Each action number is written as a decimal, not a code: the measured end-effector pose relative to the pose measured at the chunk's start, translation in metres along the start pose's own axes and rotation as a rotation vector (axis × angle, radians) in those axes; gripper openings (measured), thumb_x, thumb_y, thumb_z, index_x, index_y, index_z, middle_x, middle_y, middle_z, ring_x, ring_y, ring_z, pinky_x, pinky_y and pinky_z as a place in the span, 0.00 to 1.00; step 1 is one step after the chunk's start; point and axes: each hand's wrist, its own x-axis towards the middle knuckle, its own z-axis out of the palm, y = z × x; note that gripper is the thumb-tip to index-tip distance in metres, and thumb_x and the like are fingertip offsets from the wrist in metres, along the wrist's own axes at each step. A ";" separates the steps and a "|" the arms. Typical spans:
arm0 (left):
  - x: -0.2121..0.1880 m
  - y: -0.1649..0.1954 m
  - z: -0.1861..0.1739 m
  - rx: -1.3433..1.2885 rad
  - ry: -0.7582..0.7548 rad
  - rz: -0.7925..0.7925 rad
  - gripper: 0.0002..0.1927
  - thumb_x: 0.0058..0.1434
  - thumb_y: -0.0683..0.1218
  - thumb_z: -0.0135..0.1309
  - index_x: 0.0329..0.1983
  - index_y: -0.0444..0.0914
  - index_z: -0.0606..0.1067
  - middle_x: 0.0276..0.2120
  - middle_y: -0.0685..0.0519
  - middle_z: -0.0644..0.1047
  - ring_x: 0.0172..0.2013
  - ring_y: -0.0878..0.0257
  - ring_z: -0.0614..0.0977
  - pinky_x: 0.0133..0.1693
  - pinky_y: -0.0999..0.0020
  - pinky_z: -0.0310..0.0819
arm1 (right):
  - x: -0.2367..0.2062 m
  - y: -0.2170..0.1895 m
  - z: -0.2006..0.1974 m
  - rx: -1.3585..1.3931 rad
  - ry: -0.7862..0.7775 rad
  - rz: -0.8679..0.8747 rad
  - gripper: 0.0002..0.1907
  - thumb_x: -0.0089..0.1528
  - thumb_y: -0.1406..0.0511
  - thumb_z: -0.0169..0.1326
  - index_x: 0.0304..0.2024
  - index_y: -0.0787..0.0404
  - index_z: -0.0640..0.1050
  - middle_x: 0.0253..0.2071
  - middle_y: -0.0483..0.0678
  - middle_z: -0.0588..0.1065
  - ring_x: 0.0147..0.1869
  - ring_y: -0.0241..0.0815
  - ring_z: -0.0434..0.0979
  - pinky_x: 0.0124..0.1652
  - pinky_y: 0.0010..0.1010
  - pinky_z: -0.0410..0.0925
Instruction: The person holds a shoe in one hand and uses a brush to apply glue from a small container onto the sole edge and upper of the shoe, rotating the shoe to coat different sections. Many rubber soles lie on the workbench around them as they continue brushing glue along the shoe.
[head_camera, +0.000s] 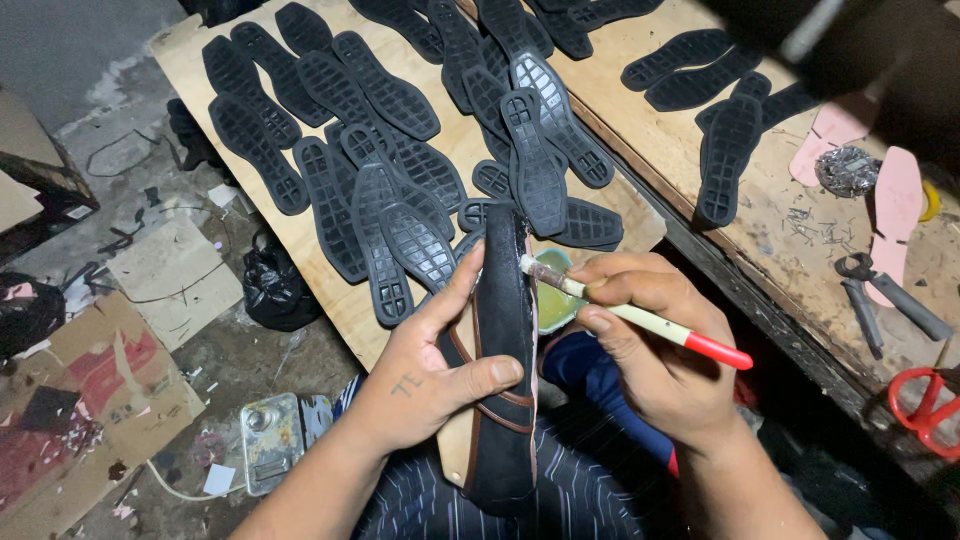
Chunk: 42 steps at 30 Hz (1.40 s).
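Observation:
My left hand grips a black shoe upper with brown trim, held bottom side up over my lap. My right hand holds a brush with a cream and red handle; its bristle tip touches the shoe's bottom edge near the toe. A small green cup of glue sits just behind the shoe, partly hidden by it and by my right fingers.
Several black rubber soles lie spread on a wooden board. On the bench at the right are more soles, pink insoles, pincers, red scissors. Cardboard scraps and a black bag litter the floor.

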 end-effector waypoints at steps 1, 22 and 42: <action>0.000 -0.001 0.000 0.013 -0.001 0.002 0.51 0.57 0.47 0.66 0.78 0.31 0.53 0.74 0.44 0.64 0.74 0.58 0.62 0.72 0.64 0.50 | 0.000 -0.001 -0.001 -0.001 -0.007 0.001 0.09 0.67 0.76 0.57 0.49 0.67 0.75 0.52 0.57 0.76 0.57 0.45 0.78 0.59 0.32 0.72; -0.002 -0.002 0.003 -0.049 -0.012 -0.041 0.51 0.57 0.45 0.65 0.79 0.31 0.51 0.73 0.43 0.65 0.71 0.58 0.64 0.71 0.64 0.53 | -0.004 0.003 0.005 0.000 0.047 0.007 0.09 0.67 0.75 0.58 0.49 0.67 0.75 0.54 0.57 0.76 0.56 0.45 0.79 0.59 0.32 0.72; 0.000 -0.008 0.002 -0.091 0.030 -0.040 0.51 0.59 0.47 0.63 0.79 0.30 0.48 0.73 0.44 0.64 0.72 0.58 0.64 0.71 0.65 0.52 | -0.009 0.000 0.006 -0.055 -0.003 -0.007 0.09 0.66 0.75 0.58 0.48 0.66 0.75 0.53 0.57 0.77 0.55 0.45 0.80 0.59 0.33 0.73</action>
